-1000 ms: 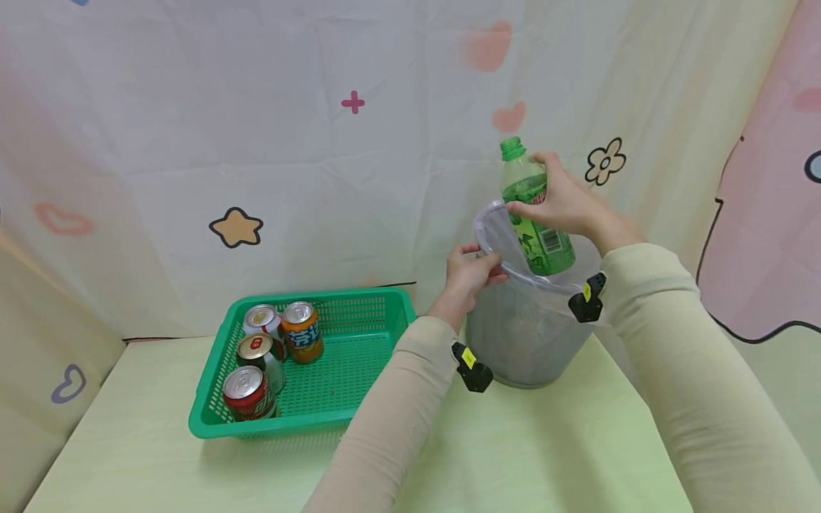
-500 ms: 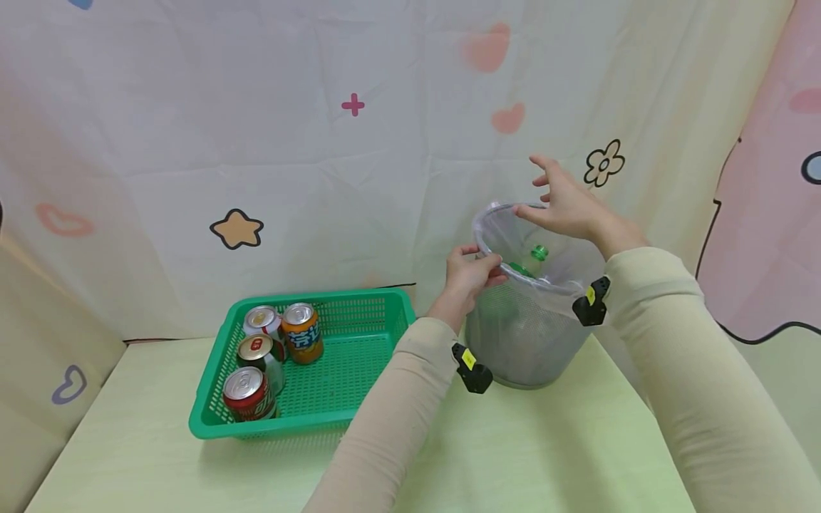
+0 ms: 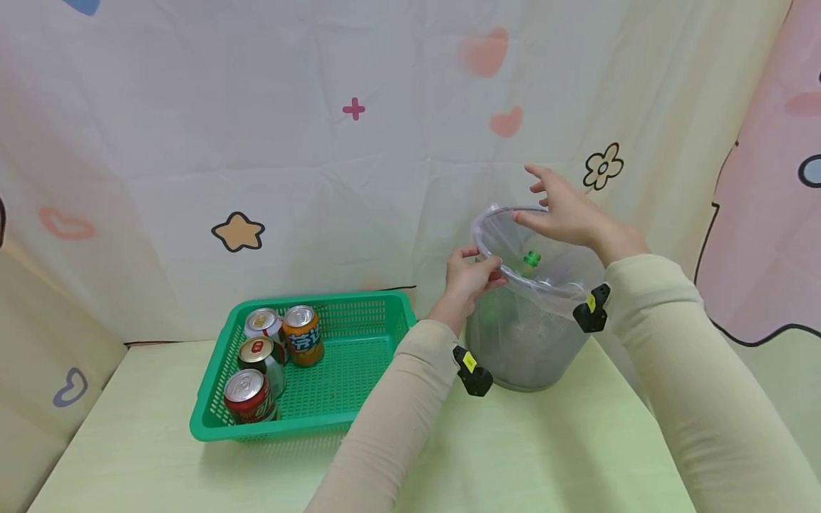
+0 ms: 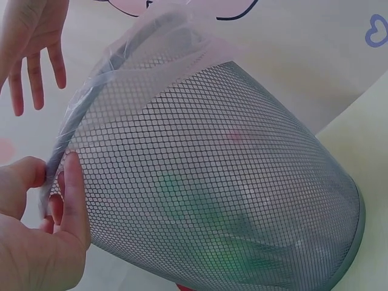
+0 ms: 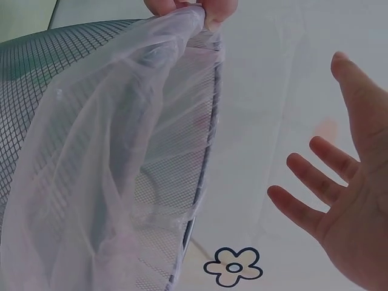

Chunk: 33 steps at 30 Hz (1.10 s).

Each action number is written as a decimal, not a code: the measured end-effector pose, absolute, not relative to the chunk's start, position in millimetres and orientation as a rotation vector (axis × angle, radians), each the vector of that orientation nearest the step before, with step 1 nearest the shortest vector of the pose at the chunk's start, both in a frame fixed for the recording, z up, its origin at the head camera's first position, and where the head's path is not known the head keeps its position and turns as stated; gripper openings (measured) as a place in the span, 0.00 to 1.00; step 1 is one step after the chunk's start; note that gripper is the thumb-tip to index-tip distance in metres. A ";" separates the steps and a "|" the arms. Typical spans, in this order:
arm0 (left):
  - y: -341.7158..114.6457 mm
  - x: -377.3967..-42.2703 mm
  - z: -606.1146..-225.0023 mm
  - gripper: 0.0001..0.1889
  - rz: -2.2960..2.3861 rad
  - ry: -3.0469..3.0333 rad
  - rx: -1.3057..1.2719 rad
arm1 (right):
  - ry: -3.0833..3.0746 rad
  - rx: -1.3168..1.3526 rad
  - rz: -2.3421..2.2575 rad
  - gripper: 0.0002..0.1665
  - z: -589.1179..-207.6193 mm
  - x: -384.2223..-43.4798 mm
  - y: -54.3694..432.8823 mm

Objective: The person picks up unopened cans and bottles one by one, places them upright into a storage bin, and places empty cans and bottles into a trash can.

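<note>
A grey mesh wastebasket (image 3: 522, 349) lined with a clear plastic bag (image 4: 127, 79) stands on the right of the table. My left hand (image 3: 471, 278) pinches its rim and the bag's edge at the near left, thumb on one side and fingers on the other. Above the mouth my right hand (image 3: 567, 214) is spread with nothing in it; the right wrist view shows its fingers (image 5: 303, 209) apart from the rim. Inside the basket, the green neck of a plastic bottle (image 3: 531, 261) pokes up. Green shapes show blurred through the mesh in the left wrist view.
Left of the wastebasket sits a green plastic basket (image 3: 340, 420). Several drink cans stand in its left part, among them an orange can (image 3: 304, 340) and a red can (image 3: 250, 402). A patterned curtain (image 3: 359, 185) hangs right behind the table.
My right hand let go of the green bottle, which dropped into the wastebasket; the fingers have spread and the hand has sunk slightly. My left hand keeps its hold on the rim.
</note>
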<state>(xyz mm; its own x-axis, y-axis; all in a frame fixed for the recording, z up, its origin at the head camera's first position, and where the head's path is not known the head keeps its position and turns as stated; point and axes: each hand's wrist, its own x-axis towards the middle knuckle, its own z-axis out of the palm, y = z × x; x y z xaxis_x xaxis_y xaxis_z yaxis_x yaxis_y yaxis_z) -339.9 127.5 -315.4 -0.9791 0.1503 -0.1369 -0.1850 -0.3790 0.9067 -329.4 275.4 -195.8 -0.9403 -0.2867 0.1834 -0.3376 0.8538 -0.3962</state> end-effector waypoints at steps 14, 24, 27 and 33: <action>134.1 -336.2 -312.1 0.21 2.377 1.900 -0.102 | -2.772 0.639 0.362 0.24 -211.8 -321.5 270.0; 137.5 -335.1 -313.0 0.23 2.328 2.060 -0.115 | -2.583 0.714 0.177 0.14 -238.5 -304.9 251.4; 138.5 -336.6 -313.7 0.23 2.292 2.121 -0.134 | -2.516 0.723 0.139 0.13 -249.8 -297.8 246.4; 139.5 -338.2 -315.2 0.22 2.253 2.170 -0.139 | -2.405 0.673 0.194 0.11 -262.3 -290.0 240.5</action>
